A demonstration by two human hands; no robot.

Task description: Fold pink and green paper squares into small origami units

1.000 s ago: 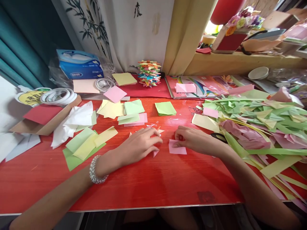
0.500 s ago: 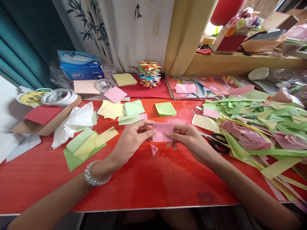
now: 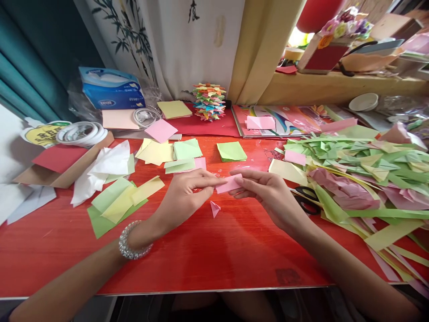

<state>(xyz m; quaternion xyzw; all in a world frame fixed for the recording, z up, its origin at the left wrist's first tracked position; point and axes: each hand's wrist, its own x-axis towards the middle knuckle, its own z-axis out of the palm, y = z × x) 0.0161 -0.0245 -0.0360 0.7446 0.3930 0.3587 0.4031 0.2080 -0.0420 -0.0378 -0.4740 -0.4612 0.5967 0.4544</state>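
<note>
Between both hands, above the middle of the red table, is a pink slip of paper (image 3: 229, 184), folded to a narrow strip. My left hand (image 3: 187, 192), with a clear beaded bracelet (image 3: 131, 241) at its wrist, pinches the slip's left end. The right end is gripped by the thumb and fingers of my right hand (image 3: 264, 190). Just below the slip a small folded pink paper triangle (image 3: 215, 209) lies on the table. Beyond the hands is a stack of green paper squares (image 3: 231, 151), and pale green squares (image 3: 187, 149) lie further left.
To the right, black-handled scissors (image 3: 305, 199) lie beside a heap of folded green pieces (image 3: 348, 156) and paper strips. A colourful folded-paper tower (image 3: 209, 103) stands at the back. At left are tape rolls (image 3: 82, 133), a blue tissue pack (image 3: 112, 88) and loose yellow-green sheets (image 3: 117, 205).
The pink paper was held up as a nearly square sheet; now it is a narrower, tilted strip. Both hands have turned and closed in on it, while the triangle stays on the table.
</note>
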